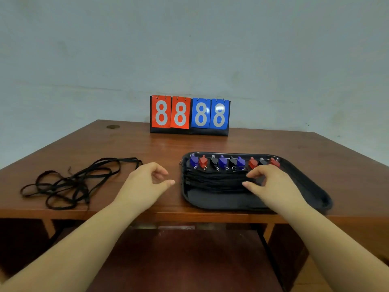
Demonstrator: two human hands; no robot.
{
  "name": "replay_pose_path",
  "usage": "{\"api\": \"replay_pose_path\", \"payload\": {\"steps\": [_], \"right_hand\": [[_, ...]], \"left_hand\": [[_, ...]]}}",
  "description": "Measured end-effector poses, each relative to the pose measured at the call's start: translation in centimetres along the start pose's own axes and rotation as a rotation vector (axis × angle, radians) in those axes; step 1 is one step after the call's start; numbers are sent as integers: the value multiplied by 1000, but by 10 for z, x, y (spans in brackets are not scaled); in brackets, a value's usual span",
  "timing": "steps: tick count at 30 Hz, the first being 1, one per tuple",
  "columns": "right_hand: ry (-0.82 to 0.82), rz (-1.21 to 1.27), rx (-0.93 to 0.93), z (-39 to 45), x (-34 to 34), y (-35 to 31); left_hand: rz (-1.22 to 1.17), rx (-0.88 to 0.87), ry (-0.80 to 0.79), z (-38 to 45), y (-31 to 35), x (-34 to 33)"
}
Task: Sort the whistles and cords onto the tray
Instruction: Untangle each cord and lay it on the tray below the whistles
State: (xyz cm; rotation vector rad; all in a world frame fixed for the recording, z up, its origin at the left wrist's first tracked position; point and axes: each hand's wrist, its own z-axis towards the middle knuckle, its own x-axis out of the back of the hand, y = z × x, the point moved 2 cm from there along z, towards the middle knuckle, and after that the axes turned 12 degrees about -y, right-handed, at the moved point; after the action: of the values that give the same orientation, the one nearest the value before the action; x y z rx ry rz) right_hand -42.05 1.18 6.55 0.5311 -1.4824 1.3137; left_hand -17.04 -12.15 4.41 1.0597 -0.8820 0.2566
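A black tray (311,186) lies on the right of the wooden table. Along its far side stands a row of several whistles (223,162) in blue, red and black. In front of them a bundle of black cords (214,179) lies across the tray. My right hand (271,184) is over the tray, its thumb and fingertips pinching the bundle at its right end. My left hand (145,182) hovers over the table just left of the tray, fingers loosely curled and holding nothing. A tangle of loose black cords (69,182) lies on the table at the left.
A flip scoreboard (189,114) showing 8 8 8 8 in red and blue stands at the back of the table (147,148) against the wall. A round hole (113,126) sits at the table's far left corner. The table's front edge is close below my wrists.
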Motion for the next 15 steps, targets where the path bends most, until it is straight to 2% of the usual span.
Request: {"api": "replay_pose_path", "payload": {"steps": [4,8,12,15], "right_hand": [[-53,58,145,-2,-19,-43],[-136,57,348,-4,-54,-97],[-258,-33,510,-2,-95,-151],[-316,-42,518,5,-118,-178]], "left_hand": [[160,77,33,-19,-20,36],[488,144,86,-41,-41,54],[474,168,60,-53,-58,53],[351,159,47,-54,-66,50]]}}
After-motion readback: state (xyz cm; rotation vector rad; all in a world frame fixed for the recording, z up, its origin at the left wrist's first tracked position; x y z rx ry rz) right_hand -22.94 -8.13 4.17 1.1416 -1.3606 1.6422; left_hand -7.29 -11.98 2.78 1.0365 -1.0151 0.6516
